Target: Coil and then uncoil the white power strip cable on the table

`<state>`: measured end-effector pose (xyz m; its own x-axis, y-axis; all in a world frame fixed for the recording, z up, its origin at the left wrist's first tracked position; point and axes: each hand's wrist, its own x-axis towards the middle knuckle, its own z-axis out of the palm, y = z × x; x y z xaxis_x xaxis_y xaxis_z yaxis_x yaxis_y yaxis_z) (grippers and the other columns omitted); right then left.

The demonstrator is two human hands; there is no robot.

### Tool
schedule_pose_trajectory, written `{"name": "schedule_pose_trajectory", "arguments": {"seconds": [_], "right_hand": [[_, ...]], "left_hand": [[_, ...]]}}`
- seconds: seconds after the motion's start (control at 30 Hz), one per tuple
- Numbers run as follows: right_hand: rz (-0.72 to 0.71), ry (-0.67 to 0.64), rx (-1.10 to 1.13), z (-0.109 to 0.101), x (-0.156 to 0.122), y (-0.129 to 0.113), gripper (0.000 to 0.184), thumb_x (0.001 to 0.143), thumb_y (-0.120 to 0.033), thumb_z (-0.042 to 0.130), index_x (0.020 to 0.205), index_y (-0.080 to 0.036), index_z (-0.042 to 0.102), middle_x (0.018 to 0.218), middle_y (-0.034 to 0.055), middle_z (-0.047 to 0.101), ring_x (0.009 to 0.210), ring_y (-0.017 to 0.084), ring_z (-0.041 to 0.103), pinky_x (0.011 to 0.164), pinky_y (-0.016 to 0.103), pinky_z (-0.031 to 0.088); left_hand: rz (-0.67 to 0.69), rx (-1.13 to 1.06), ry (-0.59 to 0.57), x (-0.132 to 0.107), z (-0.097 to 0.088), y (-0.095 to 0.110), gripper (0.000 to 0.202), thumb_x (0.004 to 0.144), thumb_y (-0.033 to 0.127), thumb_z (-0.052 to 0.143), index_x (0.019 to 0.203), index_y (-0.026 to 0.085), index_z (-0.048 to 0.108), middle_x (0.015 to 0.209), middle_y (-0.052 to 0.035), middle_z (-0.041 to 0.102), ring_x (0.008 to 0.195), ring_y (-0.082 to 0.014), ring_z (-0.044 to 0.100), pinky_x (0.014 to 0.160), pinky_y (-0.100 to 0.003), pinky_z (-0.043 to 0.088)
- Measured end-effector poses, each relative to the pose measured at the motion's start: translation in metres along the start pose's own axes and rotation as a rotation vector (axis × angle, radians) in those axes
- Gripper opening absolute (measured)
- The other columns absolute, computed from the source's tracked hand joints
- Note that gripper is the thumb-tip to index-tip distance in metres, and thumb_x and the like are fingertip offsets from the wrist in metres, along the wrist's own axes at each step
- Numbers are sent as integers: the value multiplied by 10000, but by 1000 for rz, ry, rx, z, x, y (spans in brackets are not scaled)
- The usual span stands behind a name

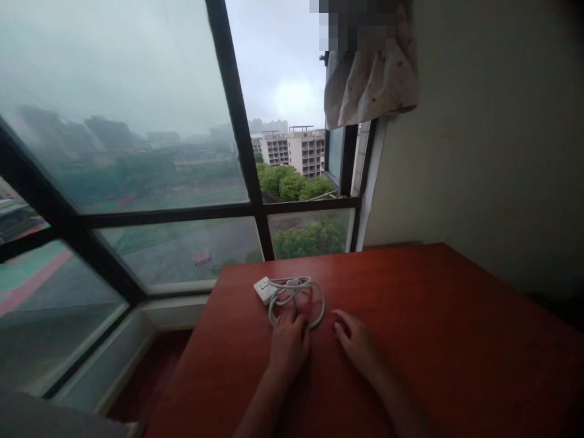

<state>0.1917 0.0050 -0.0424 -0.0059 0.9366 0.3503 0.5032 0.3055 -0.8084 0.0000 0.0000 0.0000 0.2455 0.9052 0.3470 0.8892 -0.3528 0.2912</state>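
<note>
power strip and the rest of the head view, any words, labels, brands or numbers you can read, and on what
None: no text reads anywhere in this view.
Power strip: white face shows only dark socket holes; any marking is too small and blurred to read.
Cord: plain white, no print visible.
Curtain: small dark specks, a pattern, not letters.
Building outside: no sign legible through the haze.

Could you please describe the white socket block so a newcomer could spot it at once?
Find the red-brown table by the big window. Near its window edge, just beyond the left hand, lies a small socket block with its coiled cable. It is the only white thing there.
</note>
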Motion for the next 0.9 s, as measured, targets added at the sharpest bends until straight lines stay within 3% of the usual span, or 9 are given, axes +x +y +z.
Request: {"name": "schedule_pose_trajectory", "arguments": {"seconds": [0.27,0.43,0.53,0.67,0.77,0.9], "right_hand": [[-26,180,-11,-8,2,-2,290,873,-258,446,1081,-182,633,1078,115,669,982,231,636,871,371,523],[-46,259,-68,-10,2,1,308,864,-278,472,1121,-182,611,1189,128,610,1116,252,566,982,430,459],[-43,231,-56,-7,1,4,384,864,-277,476,1228,-181,548,1292,132,553,1215,255,505,1053,457,398],[0,165,-14,-4,-2,5,461,860,-279,490,1311,-181,475,1307,129,549,1217,250,512,1043,444,415],[7,171,0,-6,-2,3,460,856,-294,502,1304,-193,490,1287,122,560,1199,252,524,1032,438,424],[-3,140,15,-10,0,-3,417,857,-325,529,1258,-209,535,1188,111,589,1089,240,577,945,382,482]], "left_hand": [[201,-184,-67,-2,1,12,230,841,99,470,944,212,641,1082,-83,643,1045,-240,558,919,-376,460],[292,-208,-113,-2,-4,13,189,807,94,497,873,199,640,1021,-86,659,992,-229,573,883,-355,470],[342,-194,-144,-1,-8,14,201,788,86,501,862,207,642,951,-71,672,921,-215,589,831,-331,479],[329,-141,-165,-3,-12,16,188,847,139,471,859,219,640,890,-67,676,853,-209,608,771,-315,483],[244,-162,-80,-3,-15,16,216,900,182,429,895,228,640,888,-63,681,828,-193,627,755,-295,491],[125,-204,195,0,-21,15,229,905,194,448,1021,233,641,1045,-71,660,985,-205,600,870,-318,482]]}}
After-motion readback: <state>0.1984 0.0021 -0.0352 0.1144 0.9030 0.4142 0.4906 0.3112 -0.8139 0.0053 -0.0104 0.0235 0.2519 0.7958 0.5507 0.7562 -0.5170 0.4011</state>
